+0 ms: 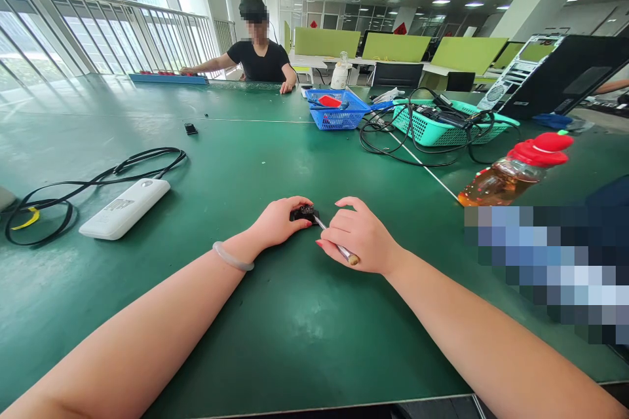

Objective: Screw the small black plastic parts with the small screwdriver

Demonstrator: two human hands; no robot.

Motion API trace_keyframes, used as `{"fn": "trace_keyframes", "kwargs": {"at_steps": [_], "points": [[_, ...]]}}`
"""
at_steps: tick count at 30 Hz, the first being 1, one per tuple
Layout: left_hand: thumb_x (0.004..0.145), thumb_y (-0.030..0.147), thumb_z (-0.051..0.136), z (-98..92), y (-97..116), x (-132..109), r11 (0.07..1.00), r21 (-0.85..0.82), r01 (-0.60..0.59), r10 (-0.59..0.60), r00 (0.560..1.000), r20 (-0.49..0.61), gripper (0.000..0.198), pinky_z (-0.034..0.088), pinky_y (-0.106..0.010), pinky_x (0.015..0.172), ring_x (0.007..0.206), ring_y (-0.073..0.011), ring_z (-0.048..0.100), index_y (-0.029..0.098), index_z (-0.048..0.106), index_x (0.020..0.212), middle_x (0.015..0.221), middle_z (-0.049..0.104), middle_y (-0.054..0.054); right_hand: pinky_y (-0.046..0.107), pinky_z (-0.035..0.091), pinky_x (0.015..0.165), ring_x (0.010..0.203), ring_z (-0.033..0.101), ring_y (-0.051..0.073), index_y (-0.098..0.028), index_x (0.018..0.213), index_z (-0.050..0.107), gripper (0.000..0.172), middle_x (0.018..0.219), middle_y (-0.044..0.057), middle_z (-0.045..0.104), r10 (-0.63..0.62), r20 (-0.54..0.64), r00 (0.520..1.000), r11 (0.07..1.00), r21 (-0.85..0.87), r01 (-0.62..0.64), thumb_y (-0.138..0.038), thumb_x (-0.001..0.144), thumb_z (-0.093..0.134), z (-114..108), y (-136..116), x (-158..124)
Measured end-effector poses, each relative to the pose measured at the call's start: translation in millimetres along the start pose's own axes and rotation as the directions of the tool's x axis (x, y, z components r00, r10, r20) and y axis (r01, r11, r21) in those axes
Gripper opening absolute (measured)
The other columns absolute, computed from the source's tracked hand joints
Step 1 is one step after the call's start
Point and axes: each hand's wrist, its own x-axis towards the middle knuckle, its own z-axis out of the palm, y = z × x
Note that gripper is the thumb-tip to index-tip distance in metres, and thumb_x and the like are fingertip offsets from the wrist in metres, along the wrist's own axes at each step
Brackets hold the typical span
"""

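Note:
My left hand (281,220) is closed around a small black part (305,212), with the thumb on its near side and the fingers on its far side. The part rests on or just above the green table; I cannot make out its exact kind. In my right hand (361,236) is a slim metal tool (346,253) with a brownish butt end. Its narrow tip reaches the black part's right side. The fingers are wrapped round the shaft and hide some of it; whether the tip is a blade or a point is too small to tell.
A white power bank (126,208) with a looped black cable lies left. Beyond are a blue basket (339,119), a teal basket (427,134) with tangled cables and a red-capped bottle (504,180). A person (263,60) sits across the green table (236,163).

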Motion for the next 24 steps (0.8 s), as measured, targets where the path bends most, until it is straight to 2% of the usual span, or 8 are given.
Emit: {"fn": "trace_keyframes", "kwargs": {"at_steps": [16, 20, 24], "points": [[0.077, 0.035, 0.064, 1.6, -5.0, 0.3, 0.999, -0.026, -0.024, 0.024, 1.0, -0.001, 0.037, 0.051, -0.035, 0.094, 0.102, -0.0203, 0.065, 0.027, 0.06, 0.113, 0.111, 0.069, 0.0, 0.036, 0.04, 0.089, 0.062, 0.051, 0.013, -0.022, 0.071, 0.06, 0.021, 0.063, -0.002, 0.059, 0.074, 0.044, 0.996, 0.996, 0.043, -0.076, -0.026, 0.089, 0.053, 3.5, 5.4, -2.8], [0.077, 0.034, 0.063, 0.9, -4.2, 0.1, 0.999, -0.018, -0.03, 0.03, 1.0, 0.003, 0.036, 0.051, -0.035, 0.094, 0.102, -0.0206, 0.064, 0.026, 0.06, 0.113, 0.111, 0.069, 0.0, 0.037, 0.041, 0.089, 0.059, 0.048, 0.012, -0.023, 0.067, 0.059, 0.021, 0.059, -0.003, 0.057, 0.044, 0.005, 0.999, 0.997, 0.07, -0.044, -0.025, 0.087, 0.053, -0.8, 0.8, -2.1], [0.077, 0.031, 0.063, 0.6, -3.7, 0.2, 0.999, 0.004, -0.036, 0.036, 0.999, 0.001, 0.036, 0.051, -0.036, 0.094, 0.102, -0.021, 0.064, 0.026, 0.06, 0.112, 0.113, 0.069, -0.001, 0.035, 0.041, 0.088, 0.06, 0.049, 0.012, -0.022, 0.069, 0.06, 0.022, 0.06, -0.003, 0.057, 0.018, 0.031, 0.999, 0.997, 0.072, -0.02, -0.025, 0.089, 0.052, -0.4, -2.3, -0.2]]}}
